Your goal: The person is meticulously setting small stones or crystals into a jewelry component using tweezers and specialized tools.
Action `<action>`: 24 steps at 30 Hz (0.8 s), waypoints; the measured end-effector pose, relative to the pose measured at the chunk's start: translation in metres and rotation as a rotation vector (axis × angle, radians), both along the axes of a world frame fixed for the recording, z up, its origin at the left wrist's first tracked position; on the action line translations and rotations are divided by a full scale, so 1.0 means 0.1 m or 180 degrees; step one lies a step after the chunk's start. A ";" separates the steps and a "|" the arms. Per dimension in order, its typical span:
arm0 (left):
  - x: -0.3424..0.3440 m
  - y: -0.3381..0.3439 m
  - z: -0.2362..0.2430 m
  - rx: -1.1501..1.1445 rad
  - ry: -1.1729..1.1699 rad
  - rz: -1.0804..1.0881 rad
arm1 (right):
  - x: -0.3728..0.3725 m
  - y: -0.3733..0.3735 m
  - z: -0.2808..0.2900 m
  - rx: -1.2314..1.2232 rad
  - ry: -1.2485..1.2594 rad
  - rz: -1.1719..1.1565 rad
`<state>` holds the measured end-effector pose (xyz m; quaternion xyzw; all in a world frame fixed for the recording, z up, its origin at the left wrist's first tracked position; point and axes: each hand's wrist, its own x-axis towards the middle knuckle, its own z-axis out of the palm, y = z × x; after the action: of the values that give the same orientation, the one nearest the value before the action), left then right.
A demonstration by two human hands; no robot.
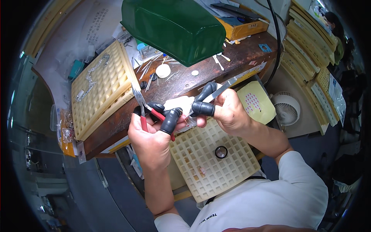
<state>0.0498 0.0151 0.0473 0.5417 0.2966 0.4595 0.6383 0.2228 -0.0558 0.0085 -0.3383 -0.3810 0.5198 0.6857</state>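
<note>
Black rubber cots cover several of my fingertips. My left hand [152, 135] is closed around red-handled pliers [140, 98], whose metal jaws point up and away. Its thumb and finger also pinch something tiny that I cannot make out. Close beside it, my right hand [228, 112] grips metal tweezers [219, 92] slantwise, tips toward the left fingertips. A white cloth or paper [178, 103] shows behind the fingers. Below both hands lies a cream grid tray [239, 162] with small gold-coloured pieces [196, 177] in some pockets and a black-rimmed round lens [221, 152] on it.
A green lamp hood [174, 31] hangs over the wooden bench [247, 50]. Another grid tray [104, 92] with a silvery chain [91, 79] stands at left. Thin tools and cotton swabs [218, 62] litter the bench. At right are a white fan [286, 108] and stacked trays [309, 42].
</note>
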 end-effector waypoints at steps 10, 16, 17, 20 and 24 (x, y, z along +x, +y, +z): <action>-0.01 -0.04 -0.07 -0.0118 -0.0355 -0.0020 | -0.02 0.01 0.02 -0.0232 0.0165 -0.0022; 0.03 -0.10 -0.03 0.0105 -0.0247 0.0165 | -0.02 -0.02 0.05 -0.0224 0.0216 -0.0013; 0.03 -0.10 -0.03 0.0113 -0.0257 0.0169 | -0.02 -0.02 0.06 -0.0226 0.0214 0.0003; 0.05 -0.10 -0.04 0.0174 -0.0225 0.0261 | -0.01 -0.01 0.03 -0.0200 0.0133 -0.0055; 0.06 -0.11 -0.01 0.0169 -0.0187 0.0291 | -0.03 -0.03 0.04 -0.0019 -0.0129 -0.0145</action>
<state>0.0560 0.0040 0.0461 0.5306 0.2899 0.5116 0.6105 0.2194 -0.0589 0.0121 -0.3594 -0.3855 0.4981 0.6886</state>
